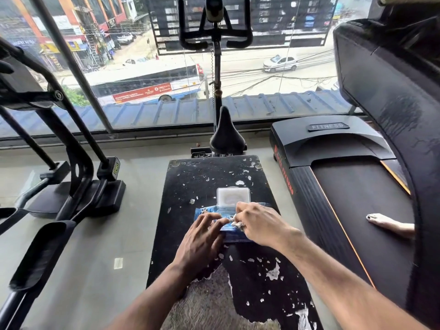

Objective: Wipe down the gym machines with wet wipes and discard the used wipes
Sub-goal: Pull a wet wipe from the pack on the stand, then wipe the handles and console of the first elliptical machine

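Now left hand (198, 236) presses the blue wipes pack (209, 214) (lid up); right hand (258, 225) pinches a wipe (237, 224).

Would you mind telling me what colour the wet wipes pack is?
The wet wipes pack is blue, with a white flip lid standing open; the head view shows it.
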Available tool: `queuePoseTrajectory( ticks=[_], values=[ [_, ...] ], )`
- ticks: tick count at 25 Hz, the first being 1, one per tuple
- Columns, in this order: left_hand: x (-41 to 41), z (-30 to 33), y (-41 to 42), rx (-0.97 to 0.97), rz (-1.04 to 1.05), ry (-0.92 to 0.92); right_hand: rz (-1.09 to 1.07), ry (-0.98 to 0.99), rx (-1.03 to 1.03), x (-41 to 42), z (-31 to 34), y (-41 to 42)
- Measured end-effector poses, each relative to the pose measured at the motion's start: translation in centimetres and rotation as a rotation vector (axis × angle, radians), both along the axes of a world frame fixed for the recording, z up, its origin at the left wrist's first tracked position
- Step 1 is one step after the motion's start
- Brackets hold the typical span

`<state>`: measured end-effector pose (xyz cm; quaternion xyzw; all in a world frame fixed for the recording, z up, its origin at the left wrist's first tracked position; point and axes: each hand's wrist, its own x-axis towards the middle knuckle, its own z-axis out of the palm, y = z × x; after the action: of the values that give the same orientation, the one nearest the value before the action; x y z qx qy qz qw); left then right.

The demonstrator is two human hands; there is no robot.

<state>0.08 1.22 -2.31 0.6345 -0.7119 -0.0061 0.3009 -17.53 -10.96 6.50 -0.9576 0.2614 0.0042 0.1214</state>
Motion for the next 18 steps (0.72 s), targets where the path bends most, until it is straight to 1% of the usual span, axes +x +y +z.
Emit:
queuePoseTrajectory(
  ticks=[5, 6, 8, 11, 14, 17, 18],
  values=[
    [-0.2, 1.4, 0.1, 0.039, -0.002, 0.066, -0.055, 0.035, 0.076, 0.2, 0.9, 0.2],
    [-0.2, 1.9, 0.4, 0.056, 0.001, 0.089, -0.074, 0.02, 0.091, 0.1, 1.4, 0.3],
    [-0.4, 3.5, 1.1, 0.078, 0.042, 0.155, -0.137, -0.094, 0.146, 0.2, 2.4, 0.5],
    [0.1, 6.1, 2.1, 0.026, 0.181, 0.353, -0.213, -0.338, 0.359, 1.3, 4.1, 1.0],
    [0.9, 8.2, 3.6, 0.009, 0.285, 0.599, -0.279, -0.576, 0.655, 3.0, 5.3, 1.9],
    [2.6, 9.1, 6.6, -0.011, 0.306, 0.865, -0.29, -0.684, 0.722, 6.0, 5.7, 3.9],
    [3.3, 9.4, 7.9, -0.018, 0.305, 0.929, -0.272, -0.707, 0.751, 7.4, 5.9, 5.0]
  ],
)
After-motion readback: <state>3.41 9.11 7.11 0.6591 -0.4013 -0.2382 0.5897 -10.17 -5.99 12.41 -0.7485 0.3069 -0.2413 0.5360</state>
